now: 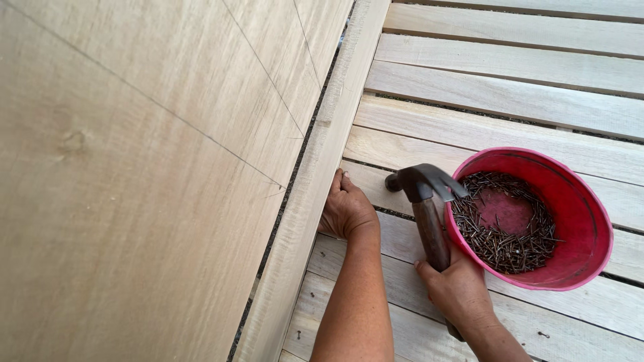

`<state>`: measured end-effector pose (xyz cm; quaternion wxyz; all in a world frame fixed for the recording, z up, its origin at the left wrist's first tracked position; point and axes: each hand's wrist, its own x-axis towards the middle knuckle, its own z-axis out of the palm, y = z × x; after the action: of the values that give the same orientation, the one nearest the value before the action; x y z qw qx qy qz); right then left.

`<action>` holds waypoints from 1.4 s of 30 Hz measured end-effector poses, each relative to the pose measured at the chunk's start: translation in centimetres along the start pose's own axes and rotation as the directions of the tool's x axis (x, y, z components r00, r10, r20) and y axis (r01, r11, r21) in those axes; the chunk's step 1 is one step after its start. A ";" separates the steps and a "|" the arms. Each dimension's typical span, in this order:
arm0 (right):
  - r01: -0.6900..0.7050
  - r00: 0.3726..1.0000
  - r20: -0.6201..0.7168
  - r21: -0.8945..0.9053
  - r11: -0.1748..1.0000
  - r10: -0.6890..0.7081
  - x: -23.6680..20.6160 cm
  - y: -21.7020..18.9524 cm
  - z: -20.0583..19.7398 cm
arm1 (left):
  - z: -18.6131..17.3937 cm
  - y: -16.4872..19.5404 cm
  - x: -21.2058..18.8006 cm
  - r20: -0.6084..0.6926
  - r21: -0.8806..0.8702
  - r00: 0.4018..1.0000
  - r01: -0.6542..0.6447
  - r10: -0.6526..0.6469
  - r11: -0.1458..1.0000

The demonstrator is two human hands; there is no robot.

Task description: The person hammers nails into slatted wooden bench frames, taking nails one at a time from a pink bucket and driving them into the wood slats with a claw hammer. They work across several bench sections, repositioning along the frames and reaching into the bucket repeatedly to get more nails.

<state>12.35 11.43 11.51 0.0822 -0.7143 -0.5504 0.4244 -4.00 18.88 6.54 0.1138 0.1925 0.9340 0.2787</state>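
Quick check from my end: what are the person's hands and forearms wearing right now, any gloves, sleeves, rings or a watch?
Nothing is worn as far as the head view shows. The left hand and right hand are bare, with no gloves, and no rings show. Both forearms are uncovered to the frame's bottom edge: no sleeves, watch or wristband.

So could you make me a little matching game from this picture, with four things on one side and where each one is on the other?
Things:
1. dark claw hammer with wooden handle
2. round red plastic bowl
3. small dark nails
4. left hand

Places:
A. heaped inside the bowl
B. pressed against the edge of the long pale wooden rail
C. gripped in the right hand
D. standing on the pale wooden slats, right of the hammer

Pairs: 1-C, 2-D, 3-A, 4-B
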 end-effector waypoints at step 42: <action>0.038 0.998 0.051 0.035 0.999 -0.039 -0.5 -4.2 2.4 | 0.0 -5.0 -3.1 0.003 0.019 0.916 -0.402 0.402 0.915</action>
<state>7.68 11.76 12.76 0.0884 -0.6908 -0.5586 0.4505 -2.72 13.77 4.06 0.0520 0.3813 0.8771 0.2873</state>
